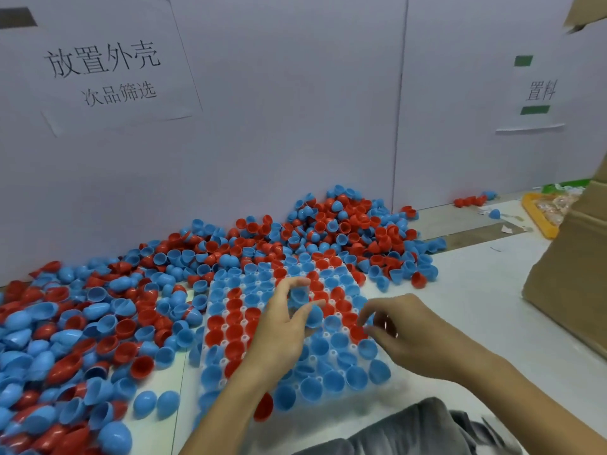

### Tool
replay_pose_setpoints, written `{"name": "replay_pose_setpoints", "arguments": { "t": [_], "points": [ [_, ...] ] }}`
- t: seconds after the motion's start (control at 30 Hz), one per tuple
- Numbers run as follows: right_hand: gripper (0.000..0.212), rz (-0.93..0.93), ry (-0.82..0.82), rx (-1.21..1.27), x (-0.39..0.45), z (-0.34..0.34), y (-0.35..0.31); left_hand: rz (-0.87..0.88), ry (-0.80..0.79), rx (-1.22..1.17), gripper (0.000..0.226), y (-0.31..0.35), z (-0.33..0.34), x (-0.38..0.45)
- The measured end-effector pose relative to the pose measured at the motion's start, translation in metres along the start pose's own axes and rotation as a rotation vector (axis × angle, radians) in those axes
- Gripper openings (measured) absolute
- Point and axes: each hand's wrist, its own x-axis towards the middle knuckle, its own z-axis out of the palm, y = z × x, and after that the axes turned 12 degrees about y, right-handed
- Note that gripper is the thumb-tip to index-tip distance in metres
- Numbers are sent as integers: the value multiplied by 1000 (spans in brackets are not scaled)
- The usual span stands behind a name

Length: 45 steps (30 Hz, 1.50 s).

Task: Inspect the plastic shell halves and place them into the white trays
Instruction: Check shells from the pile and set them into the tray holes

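Pinching a blue shell half [300,295], the left hand [282,326] is hovering over the white tray [226,334]; the right hand [407,333] is hovering alongside, fingers loosely curled, holding nothing.

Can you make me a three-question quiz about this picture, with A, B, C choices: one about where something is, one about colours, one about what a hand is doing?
1. Where is the big loose pile of shell halves?
A. inside the cardboard box
B. on the table, left of and behind the white tray
C. on the person's lap

2. What colours are the shell halves?
A. red and blue
B. green and yellow
C. black and white

3. What is the left hand doing?
A. lying flat on the wall
B. pinching a blue shell half over the white tray
C. holding a pen

Answers: 1 B, the pile spreads beside the white tray. 2 A, only red and blue show. 3 B, thumb and fingers curl round the blue shell half.
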Motion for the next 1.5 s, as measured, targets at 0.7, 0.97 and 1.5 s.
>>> {"name": "replay_pose_setpoints", "arguments": {
  "t": [0.7,0.97,1.5],
  "points": [
    [16,441,-29,760,16,17,-27,746,-11,475,53,1,16,-1],
    [10,308,155,361,24,-8,3,631,-59,571,60,4,-17,-3],
    [15,17,-265,-514,2,-7,17,366,65,764,26,-23,-105,-20]
  ]
}}
